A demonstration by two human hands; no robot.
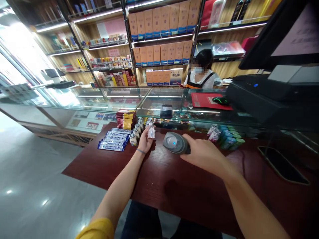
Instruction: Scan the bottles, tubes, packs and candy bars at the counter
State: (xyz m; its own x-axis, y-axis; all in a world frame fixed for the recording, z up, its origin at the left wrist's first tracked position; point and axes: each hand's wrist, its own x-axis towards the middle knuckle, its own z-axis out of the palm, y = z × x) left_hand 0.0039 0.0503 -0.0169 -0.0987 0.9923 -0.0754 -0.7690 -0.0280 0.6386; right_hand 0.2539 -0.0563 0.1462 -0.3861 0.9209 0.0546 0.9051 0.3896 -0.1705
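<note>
My left hand (145, 141) is closed around a small pale can (151, 132), held just above the dark red wooden table. Facing it from the right is a grey barcode scanner (175, 143), its blue light on. My right hand (199, 151) wraps around the scanner's handle, which is mostly hidden by the fingers. Several small cans (136, 132) stand in rows just left of my left hand. Beyond them lie blue and white packets (114, 139), overlapping one another. Behind these rises a stack of maroon and yellow packets (126, 119).
At the right stand pink-and-white cans (213, 132) and blue-green cans (230, 137), near a dark phone-like slab (284, 165). A glass counter (119, 99) borders the table's far side. A masked person (200, 74) is behind it. A monitor (286, 36) looms at upper right.
</note>
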